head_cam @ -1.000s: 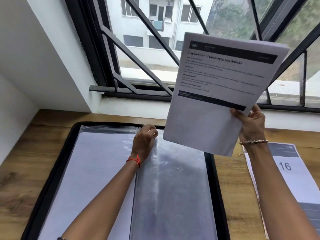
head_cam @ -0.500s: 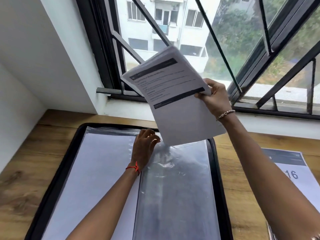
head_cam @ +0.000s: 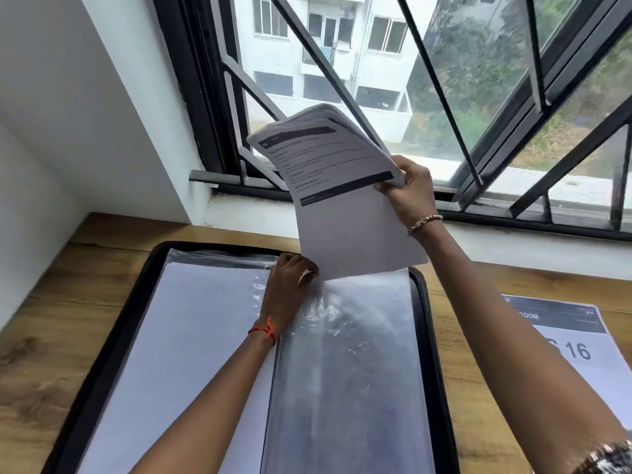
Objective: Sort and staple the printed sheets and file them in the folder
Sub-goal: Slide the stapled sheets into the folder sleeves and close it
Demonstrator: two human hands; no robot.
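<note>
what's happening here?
A person is filing papers. The right hand holds a stack of sheets up over the open folder on the table, with the stack's lower edge near the top of the right-side sleeve. The left hand is at that sleeve's top edge, fingers curled, seemingly pinching it open. The stack is not yet in. Another sheet marked 16 lies on the table to the right.

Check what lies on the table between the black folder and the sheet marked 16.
Only bare wooden table between the folder and the sheet marked 16; the right forearm crosses above that strip. Head view shows it.
</note>
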